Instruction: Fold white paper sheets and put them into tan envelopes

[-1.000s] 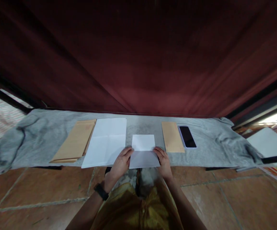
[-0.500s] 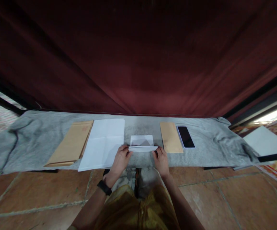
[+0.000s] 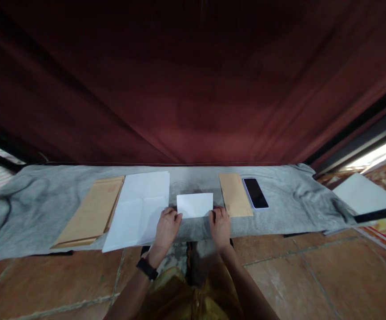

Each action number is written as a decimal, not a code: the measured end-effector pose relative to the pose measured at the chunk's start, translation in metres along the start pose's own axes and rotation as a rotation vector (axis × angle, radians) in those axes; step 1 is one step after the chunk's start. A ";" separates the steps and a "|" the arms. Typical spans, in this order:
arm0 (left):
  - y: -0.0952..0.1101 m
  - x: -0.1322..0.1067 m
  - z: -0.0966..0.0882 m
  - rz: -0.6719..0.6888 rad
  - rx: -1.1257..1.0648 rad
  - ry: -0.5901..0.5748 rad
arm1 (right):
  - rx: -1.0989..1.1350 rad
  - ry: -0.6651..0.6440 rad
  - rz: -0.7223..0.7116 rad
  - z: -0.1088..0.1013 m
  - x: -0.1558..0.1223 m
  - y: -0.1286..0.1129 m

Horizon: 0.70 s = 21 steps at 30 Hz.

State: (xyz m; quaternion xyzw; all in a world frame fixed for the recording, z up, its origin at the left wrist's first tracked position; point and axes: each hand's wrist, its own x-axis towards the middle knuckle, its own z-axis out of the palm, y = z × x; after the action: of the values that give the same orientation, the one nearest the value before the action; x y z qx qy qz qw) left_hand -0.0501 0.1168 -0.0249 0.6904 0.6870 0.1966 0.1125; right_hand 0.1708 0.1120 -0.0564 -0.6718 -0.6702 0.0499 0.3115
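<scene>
A white sheet of paper (image 3: pixel 195 205), folded into a small rectangle, lies flat on the grey cloth in front of me. My left hand (image 3: pixel 169 224) grips its lower left corner with curled fingers, the thumb at the edge. At the opposite end my right hand (image 3: pixel 219 222) has its fingers bent round the lower right corner. Just left of my left hand is a stack of larger white sheets (image 3: pixel 139 206) with faint crease lines. A brown envelope (image 3: pixel 235 195) lies close beside my right hand.
Larger brown envelopes (image 3: pixel 91 211) are stacked at the left. A phone (image 3: pixel 256 193) with a dark screen lies right of the single envelope. Grey cloth (image 3: pixel 296 204) covers the narrow table, and a dark red curtain (image 3: pixel 193 111) hangs behind it. Tiled floor (image 3: pixel 279 275) shows below.
The raised flap of the paper has come down, and the paper now lies as one flat rectangle. Both hands have stayed at its ends, and the view has shifted slightly.
</scene>
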 end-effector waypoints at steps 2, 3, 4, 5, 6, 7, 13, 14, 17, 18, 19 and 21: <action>0.002 0.002 -0.002 0.003 0.021 -0.012 | -0.045 0.000 0.001 0.001 0.000 -0.002; 0.003 0.003 -0.003 -0.001 0.033 -0.018 | -0.066 0.001 0.002 0.001 0.000 -0.003; 0.003 0.004 -0.005 -0.007 0.046 -0.027 | -0.087 0.004 0.004 0.001 -0.001 -0.004; 0.004 0.005 -0.006 -0.015 0.059 -0.038 | -0.105 0.007 0.008 0.001 -0.001 -0.005; 0.005 0.006 -0.007 -0.024 0.071 -0.050 | -0.121 0.010 0.012 0.001 -0.001 -0.007; 0.005 0.007 -0.007 -0.034 0.083 -0.063 | -0.133 0.013 0.015 0.001 -0.002 -0.007; 0.010 0.012 -0.012 -0.063 0.139 -0.094 | -0.171 0.035 0.029 0.001 -0.001 -0.010; 0.010 0.012 -0.013 -0.064 0.144 -0.105 | -0.169 0.037 0.032 0.001 -0.001 -0.010; 0.012 0.014 -0.014 -0.076 0.157 -0.126 | -0.162 0.041 0.039 0.001 0.000 -0.010; 0.012 0.014 -0.014 -0.080 0.162 -0.126 | -0.159 0.041 0.040 0.001 0.000 -0.010; 0.012 0.014 -0.014 -0.083 0.167 -0.125 | -0.156 0.042 0.041 0.001 0.000 -0.011; 0.012 0.015 -0.013 -0.088 0.173 -0.127 | -0.152 0.039 0.043 0.000 -0.001 -0.011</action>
State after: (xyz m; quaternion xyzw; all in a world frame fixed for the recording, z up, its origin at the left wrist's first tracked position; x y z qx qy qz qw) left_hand -0.0455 0.1298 -0.0061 0.6777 0.7227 0.0871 0.1042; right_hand 0.1612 0.1106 -0.0516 -0.7086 -0.6512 -0.0076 0.2716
